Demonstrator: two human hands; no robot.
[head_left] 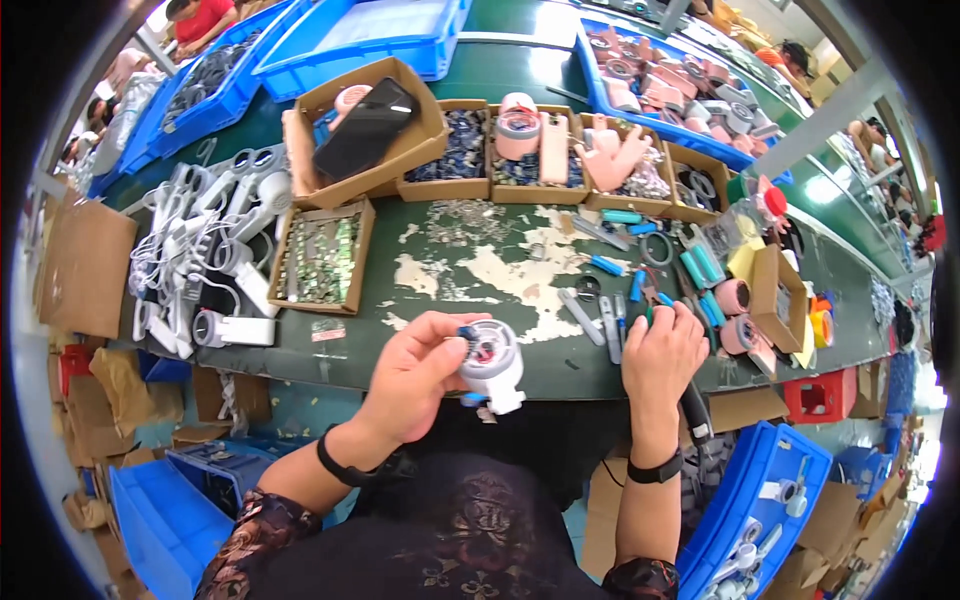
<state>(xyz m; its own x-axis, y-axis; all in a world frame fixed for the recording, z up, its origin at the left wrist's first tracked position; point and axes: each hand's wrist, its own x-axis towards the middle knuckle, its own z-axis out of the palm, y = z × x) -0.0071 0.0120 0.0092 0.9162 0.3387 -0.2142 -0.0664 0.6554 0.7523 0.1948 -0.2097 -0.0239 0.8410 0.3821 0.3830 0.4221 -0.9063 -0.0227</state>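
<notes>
My left hand point(410, 380) pinches a small white handheld fan housing point(497, 372) by its round head, above the table's front edge. The housing's open face shows wires and small parts inside. My right hand point(660, 355) is at the table's right side with fingers curled downward among tools. Something green and blue shows at its fingertips, but the fingers hide what it is. Left of that hand lie grey tweezers-like strips point(610, 328). A black cylindrical tool with a cable point(692, 408) hangs just below the right hand.
White fan units with cables point(215, 235) pile up at left, beside a cardboard box of circuit boards point(320, 262). A black phone point(368, 128) lies on a box behind. Blue cylindrical cells point(703, 265) and pink fan parts point(735, 297) lie at right. A blue bin point(765, 490) stands below.
</notes>
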